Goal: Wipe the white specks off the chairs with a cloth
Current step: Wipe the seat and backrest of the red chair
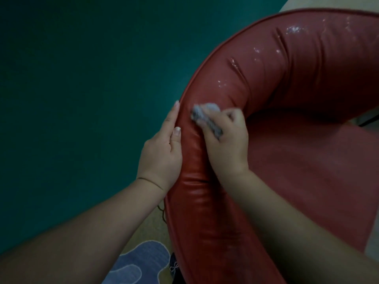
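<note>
Right hand [225,138] presses cloth [205,115] near chair [307,160] rim w/ specks [295,29].

Dim, murky light throughout, a plain dark teal-green wall [82,78] filled the left and upper view, a tan floor [147,230] showed at the bottom, a blue rug with pale curved outlines [141,261] lay on it, a pale beige surface [320,3] sat at top right
</note>
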Demonstrator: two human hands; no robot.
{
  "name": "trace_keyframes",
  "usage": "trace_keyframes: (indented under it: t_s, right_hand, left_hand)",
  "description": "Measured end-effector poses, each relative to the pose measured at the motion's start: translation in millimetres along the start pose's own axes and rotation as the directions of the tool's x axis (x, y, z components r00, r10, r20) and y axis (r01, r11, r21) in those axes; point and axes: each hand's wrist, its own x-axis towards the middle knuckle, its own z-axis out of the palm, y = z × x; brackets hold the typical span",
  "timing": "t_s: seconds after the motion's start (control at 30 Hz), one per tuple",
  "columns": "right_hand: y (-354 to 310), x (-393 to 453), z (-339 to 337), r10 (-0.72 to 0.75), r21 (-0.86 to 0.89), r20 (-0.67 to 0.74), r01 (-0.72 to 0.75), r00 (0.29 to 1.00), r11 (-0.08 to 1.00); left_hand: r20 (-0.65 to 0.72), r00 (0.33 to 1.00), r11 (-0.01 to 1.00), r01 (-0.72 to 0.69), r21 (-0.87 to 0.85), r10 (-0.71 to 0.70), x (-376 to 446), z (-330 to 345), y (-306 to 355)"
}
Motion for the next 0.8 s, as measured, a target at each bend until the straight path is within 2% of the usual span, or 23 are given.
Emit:
trace_keyframes:
  t_s: [0.07, 0.13, 0.23, 0.3, 0.5, 0.57, 0.63, 0.7, 0.8]
  right_hand:
    - [0.6, -25.0, -9.7, -0.003, 0.014, 0.038, 0.002, 0.999, 1.0]
    - [3.7, -14.3, -10.1, -0.031, -0.014, 0.059, 0.032, 0.998, 0.999]
    - [2.8, 29.8, 2.5, -0.057, -0.075, -0.014, 0.056, 0.998, 0.996]
    - [1.2, 39.2, 8.8, -0.016, -0.045, -0.064, 0.014, 0.998, 0.999]
    - [3.2, -23.0, -9.8, -0.011, -0.003, 0.033, 0.011, 0.999, 1.0]
    - [5.1, -1.3, -8.2, -0.058, -0.052, 0.038, 0.06, 0.998, 0.997]
    - [5.4, 30.7, -1.7, -0.09, -0.094, -0.017, 0.088, 0.996, 0.992]
    - [5.0, 47.5, 4.9, -0.053, -0.062, -0.076, 0.049, 0.996, 0.997]
    - [3.3, 17.4, 3.5, 0.024, -0.024, -0.083, -0.026, 0.996, 0.999]
  left_hand:
    - [0.001, 1.0, 1.0, 0.004, -0.019, -0.004, -0.6, -0.8, 1.1]
    - [-0.005, 1.0, 0.999, 0.012, -0.03, -0.013, 0.0, -0.9, 1.6]
    - [-0.012, 1.0, 0.999, 0.009, -0.031, -0.009, -0.9, -1.2, 2.9]
    - [-0.021, 1.0, 1.0, 0.003, -0.031, -0.003, -0.3, -1.1, 2.2]
    - [-0.01, 1.0, 0.999, 0.009, -0.033, -0.009, -1.9, -2.1, 2.4]
    - [-0.011, 1.0, 1.0, 0.013, -0.028, -0.014, -1.6, -1.5, 2.5]
    - [-0.011, 1.0, 0.999, 0.02, -0.031, -0.02, -2.4, -1.8, 4.8]
    - [-0.002, 1.0, 1.0, 0.018, -0.017, -0.018, -1.0, -2.1, 4.1]
    - [0.049, 0.999, 0.999, 0.01, 0.03, -0.011, 4.5, -2.3, 4.0]
